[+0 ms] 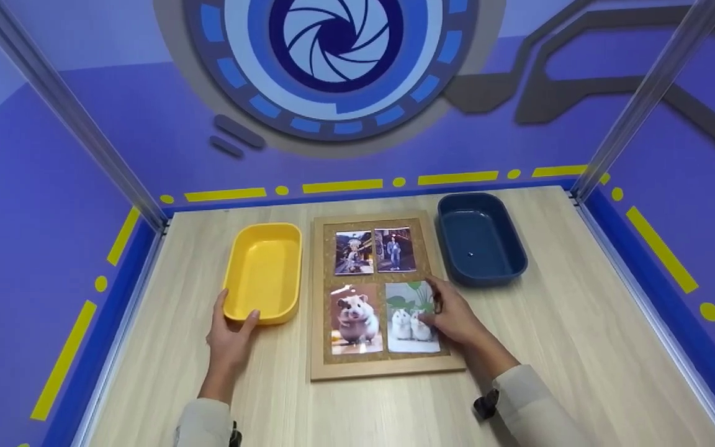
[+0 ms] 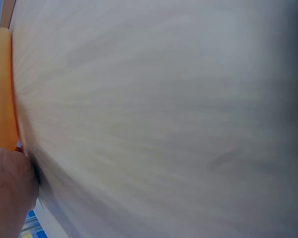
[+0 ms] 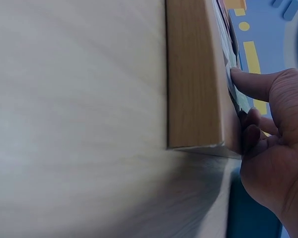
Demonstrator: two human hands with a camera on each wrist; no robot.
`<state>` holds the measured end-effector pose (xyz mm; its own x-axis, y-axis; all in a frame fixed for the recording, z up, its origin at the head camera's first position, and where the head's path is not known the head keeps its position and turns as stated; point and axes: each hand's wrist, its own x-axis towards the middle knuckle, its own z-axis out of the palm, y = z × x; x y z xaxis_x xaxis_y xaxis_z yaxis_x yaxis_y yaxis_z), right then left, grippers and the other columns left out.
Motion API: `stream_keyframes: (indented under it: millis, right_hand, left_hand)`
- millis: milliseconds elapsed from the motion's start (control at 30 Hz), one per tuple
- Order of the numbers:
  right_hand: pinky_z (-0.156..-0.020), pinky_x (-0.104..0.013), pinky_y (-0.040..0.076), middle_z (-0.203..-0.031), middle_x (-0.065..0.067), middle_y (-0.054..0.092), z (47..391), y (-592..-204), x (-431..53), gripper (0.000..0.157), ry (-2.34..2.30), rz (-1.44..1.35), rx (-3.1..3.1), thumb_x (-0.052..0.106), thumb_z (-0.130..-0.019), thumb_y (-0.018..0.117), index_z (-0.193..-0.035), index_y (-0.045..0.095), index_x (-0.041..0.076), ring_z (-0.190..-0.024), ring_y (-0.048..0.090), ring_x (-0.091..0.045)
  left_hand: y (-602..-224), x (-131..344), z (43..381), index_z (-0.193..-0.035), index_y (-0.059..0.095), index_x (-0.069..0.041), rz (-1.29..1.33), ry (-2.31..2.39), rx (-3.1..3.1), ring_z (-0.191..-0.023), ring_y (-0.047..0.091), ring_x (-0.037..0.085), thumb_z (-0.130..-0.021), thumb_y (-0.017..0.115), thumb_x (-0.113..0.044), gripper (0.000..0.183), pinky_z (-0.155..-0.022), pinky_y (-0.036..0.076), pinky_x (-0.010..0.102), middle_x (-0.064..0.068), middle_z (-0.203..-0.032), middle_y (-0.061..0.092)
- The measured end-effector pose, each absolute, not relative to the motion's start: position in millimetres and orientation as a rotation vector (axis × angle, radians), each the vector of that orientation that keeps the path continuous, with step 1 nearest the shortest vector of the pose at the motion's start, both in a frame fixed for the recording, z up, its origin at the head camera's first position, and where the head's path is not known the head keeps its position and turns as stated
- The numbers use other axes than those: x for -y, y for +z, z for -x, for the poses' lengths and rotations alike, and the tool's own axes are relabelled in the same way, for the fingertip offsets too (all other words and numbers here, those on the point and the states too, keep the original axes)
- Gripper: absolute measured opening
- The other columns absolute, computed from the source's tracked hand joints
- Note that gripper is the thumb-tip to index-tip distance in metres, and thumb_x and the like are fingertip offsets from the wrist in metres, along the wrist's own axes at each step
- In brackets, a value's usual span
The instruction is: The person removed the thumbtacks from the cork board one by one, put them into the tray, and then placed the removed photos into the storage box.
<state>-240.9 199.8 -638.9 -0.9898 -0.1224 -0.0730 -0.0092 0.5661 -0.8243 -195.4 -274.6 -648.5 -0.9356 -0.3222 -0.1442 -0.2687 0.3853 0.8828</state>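
Note:
A wood-framed cork board [image 1: 385,369] lies flat with several pictures on it. My right hand [image 1: 458,315] pinches the right edge of the photo of two white hamsters [image 1: 408,329], at the board's lower right. Its thumb lies on the photo's face in the right wrist view, the other fingers curled by the frame. Left of that photo is a brown-and-white hamster photo [image 1: 356,320]. My left hand [image 1: 228,343] holds the near-left corner of the yellow tray [image 1: 262,273], thumb at the front rim, fingers along the left side.
A dark blue tray [image 1: 481,239] stands right of the board, close to my right hand. Two smaller pictures, a left one [image 1: 354,252] and a right one [image 1: 396,249], occupy the board's upper half. Blue-purple panels [image 1: 357,164] enclose the wooden table [image 1: 382,410] at back and sides.

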Motion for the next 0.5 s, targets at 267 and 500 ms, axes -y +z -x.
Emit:
stream_keyframes:
  millis: [267, 500]
  right_hand:
    - [-0.083, -0.029, 0.041, -0.118, -0.011, 0.058, 241.3, -639.3, -199.3, 0.085, -1.398, 0.132, -2.672, 0.004, -0.085, 0.086, -0.161, 0.048, 0.009, -0.098, 0.05, -0.019]
    - [-0.078, -0.025, 0.041, -0.116, -0.011, 0.057, 241.4, -639.8, -201.4, 0.082, -1.451, 0.149, -2.664, 0.0, -0.083, 0.085, -0.158, 0.051, 0.01, -0.094, 0.05, -0.018]
  left_hand:
    - [-649.5, 274.2, 195.7, -0.171, 0.007, -0.045, -0.57, -1.596, 2.586, -0.166, 0.014, 0.039, -0.095, 0.066, -0.071, 0.099, -0.133, 0.005, 0.07, 0.003, -0.182, 0.015]
    - [-649.4, 273.1, 196.2, -0.172, 0.007, -0.042, -0.575, -1.592, 2.587, -0.165, 0.015, 0.039, -0.096, 0.065, -0.07, 0.099, -0.133, 0.006, 0.069, 0.005, -0.182, 0.016]
